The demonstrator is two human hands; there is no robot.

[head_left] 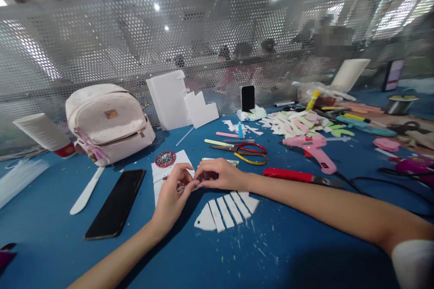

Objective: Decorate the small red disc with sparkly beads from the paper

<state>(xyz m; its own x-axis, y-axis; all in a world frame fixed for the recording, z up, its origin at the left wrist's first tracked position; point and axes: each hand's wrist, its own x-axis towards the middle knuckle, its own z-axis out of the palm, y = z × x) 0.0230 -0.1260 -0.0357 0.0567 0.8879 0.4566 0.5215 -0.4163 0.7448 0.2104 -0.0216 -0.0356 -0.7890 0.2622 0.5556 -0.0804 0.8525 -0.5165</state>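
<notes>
My left hand [173, 192] and my right hand [220, 174] meet fingertip to fingertip above the table, both in a pinch. Whatever sits between the fingertips is too small and covered to make out. Under and behind my left hand lies a white sheet of paper [181, 157], with a round red-rimmed dish of dark glittery bits [165, 159] at its far side. Just in front of my hands, a white fish shape cut into several strips [225, 211] lies flat, a small dark eye hole in its head. Scissors [252, 148] with red and yellow handles lie beyond my right hand.
To the right are a pink glue gun [313, 148], a red-handled tool [288, 174] and a pile of cut scraps [294, 123]. Leftward lie a black phone [117, 203] and a white knife [86, 192]; a pale backpack [110, 122] and stacked cups [42, 132] stand behind.
</notes>
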